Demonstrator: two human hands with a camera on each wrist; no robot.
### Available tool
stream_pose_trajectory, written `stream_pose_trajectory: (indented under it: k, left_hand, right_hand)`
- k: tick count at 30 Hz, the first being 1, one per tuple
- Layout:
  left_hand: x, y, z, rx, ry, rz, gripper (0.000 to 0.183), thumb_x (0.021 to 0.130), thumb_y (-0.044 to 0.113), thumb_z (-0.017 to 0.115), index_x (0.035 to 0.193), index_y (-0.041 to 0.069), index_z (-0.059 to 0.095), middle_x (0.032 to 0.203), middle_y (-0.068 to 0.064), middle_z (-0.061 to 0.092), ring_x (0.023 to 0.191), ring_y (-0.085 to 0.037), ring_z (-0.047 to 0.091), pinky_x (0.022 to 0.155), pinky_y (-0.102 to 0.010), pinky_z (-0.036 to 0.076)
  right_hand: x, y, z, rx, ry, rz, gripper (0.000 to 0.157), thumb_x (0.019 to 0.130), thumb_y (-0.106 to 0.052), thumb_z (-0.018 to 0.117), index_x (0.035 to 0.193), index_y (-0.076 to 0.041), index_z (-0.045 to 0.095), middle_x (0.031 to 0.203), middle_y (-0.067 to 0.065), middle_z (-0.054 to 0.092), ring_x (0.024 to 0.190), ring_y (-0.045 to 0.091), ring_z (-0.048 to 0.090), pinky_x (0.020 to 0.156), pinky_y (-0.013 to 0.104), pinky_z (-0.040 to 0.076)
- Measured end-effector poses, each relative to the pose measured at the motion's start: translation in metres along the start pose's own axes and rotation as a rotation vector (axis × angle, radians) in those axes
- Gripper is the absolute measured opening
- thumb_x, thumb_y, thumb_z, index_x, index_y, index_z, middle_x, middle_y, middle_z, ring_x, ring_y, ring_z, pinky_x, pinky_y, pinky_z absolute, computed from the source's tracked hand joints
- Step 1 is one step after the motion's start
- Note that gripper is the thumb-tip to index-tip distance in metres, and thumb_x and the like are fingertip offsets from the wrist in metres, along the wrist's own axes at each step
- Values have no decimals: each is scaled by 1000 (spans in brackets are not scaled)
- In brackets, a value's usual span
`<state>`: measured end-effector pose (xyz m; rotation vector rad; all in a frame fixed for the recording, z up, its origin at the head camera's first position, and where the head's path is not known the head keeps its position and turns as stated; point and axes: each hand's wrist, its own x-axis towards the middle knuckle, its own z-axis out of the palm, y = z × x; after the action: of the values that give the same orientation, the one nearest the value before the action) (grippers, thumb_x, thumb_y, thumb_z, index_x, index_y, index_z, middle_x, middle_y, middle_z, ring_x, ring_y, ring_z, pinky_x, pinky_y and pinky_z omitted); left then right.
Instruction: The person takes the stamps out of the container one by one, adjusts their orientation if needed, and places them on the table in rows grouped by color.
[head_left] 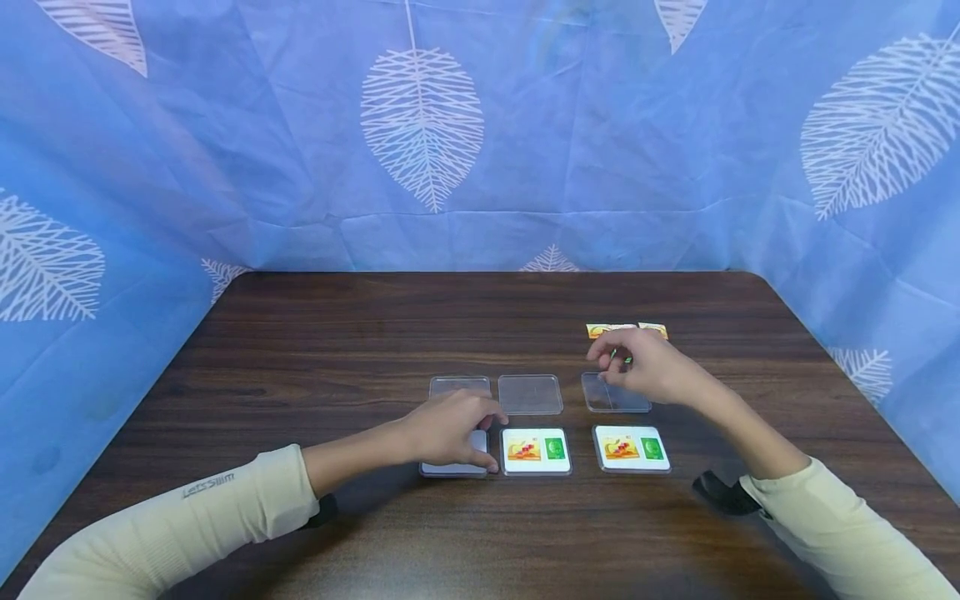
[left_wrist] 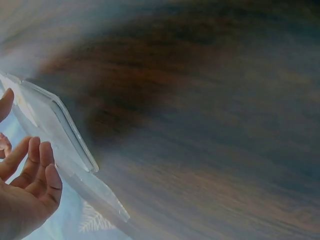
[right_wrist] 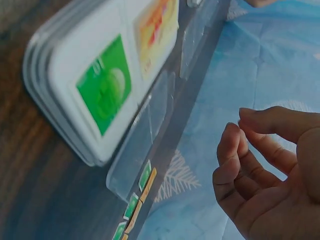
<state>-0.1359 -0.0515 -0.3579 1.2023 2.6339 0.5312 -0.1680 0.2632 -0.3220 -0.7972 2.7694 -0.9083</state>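
Observation:
My left hand (head_left: 450,427) hovers over the left case (head_left: 453,470), a flat clear case with a white insert, largely hidden by the hand. In the left wrist view, the fingers (left_wrist: 36,175) of that hand are loosely bent with nothing between them. To the right, my right hand (head_left: 651,367) hangs above a clear lid (head_left: 615,398), just in front of a row of small orange stamps (head_left: 600,331). Its thumb and fingertips come close together in the right wrist view, and nothing shows between them. Green stamps (right_wrist: 131,206) lie beside the orange ones.
A middle case (head_left: 536,451) and a right case (head_left: 632,449) each show an orange and a green stamp on white. Behind the left and middle cases lie two more clear lids, a left lid (head_left: 459,384) and a middle lid (head_left: 529,394). A leaf-patterned blue curtain (head_left: 525,125) surrounds the wooden table (head_left: 375,317).

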Motion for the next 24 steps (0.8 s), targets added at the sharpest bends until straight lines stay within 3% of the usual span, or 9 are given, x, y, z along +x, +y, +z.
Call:
stream_pose_trajectory:
  k: [10,24]
  left_hand:
    - [9,2,4,56,-9,14,58,78,39,92,121,7,73,90,4,58,76,-7,50,66,-22,43]
    - [17,2,10,101,-23,38,57,74,45,93,114,9,75,87,5,58,77,-8,50,68,-24,38]
  right_hand:
    - [-1,-1,15,53,-46,-100,23,90,7,72,112,5,70,86,-4,61,78,10,57,70,27,51]
    - [5,-15,35,107,-142,-130,19,91,0,73,110,3,72,82,-6,62,74,7,57,66,27,52]
